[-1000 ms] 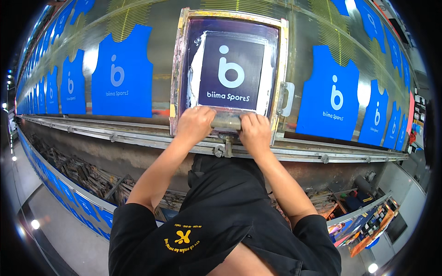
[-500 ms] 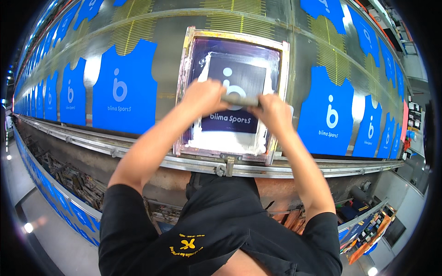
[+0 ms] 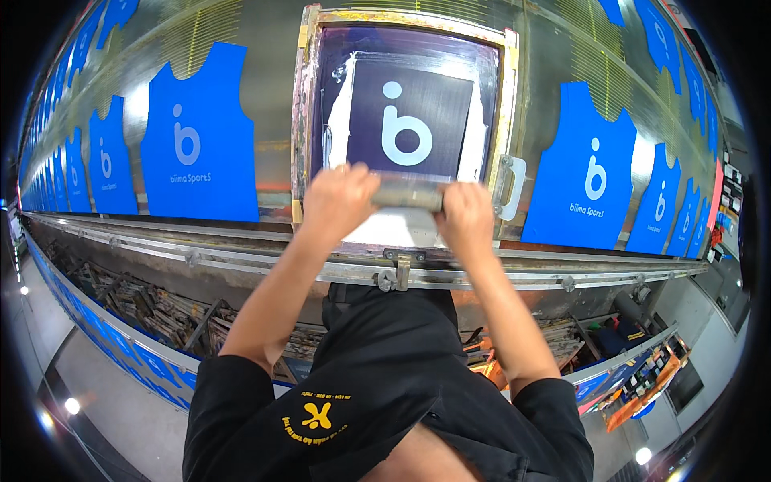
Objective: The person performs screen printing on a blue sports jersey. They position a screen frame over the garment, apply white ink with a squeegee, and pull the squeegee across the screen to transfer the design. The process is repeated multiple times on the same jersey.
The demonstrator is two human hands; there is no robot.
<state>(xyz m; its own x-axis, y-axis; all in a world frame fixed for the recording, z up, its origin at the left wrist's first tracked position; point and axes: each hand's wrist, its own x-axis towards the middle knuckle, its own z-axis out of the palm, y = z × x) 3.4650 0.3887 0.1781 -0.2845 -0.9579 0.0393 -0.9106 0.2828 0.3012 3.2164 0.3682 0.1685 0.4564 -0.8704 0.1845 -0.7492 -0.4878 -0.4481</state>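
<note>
A screen-printing frame (image 3: 509, 104) lies flat on the long table in front of me, its dark mesh showing a white round design. Across the near part of the mesh runs a squeegee (image 3: 408, 194). My left hand (image 3: 339, 199) is closed around its left end, and my right hand (image 3: 466, 215) grips the right end. White ink (image 3: 401, 230) lies on the near side of the squeegee, with more smeared along the mesh's side margins. The squeegee hides the lower part of the design, and its blade edge cannot be seen.
Blue printed fabric panels (image 3: 229, 120) line the table on the left, and more blue panels (image 3: 554, 193) on the right. A metal rail (image 3: 321, 273) with a clamp (image 3: 392, 278) runs along the near edge. A white handle (image 3: 514, 189) sticks out at the frame's right side.
Both hands have drawn the squeegee toward me, from the middle of the mesh to its near part. The round design is now uncovered, and the lettering below it is hidden.
</note>
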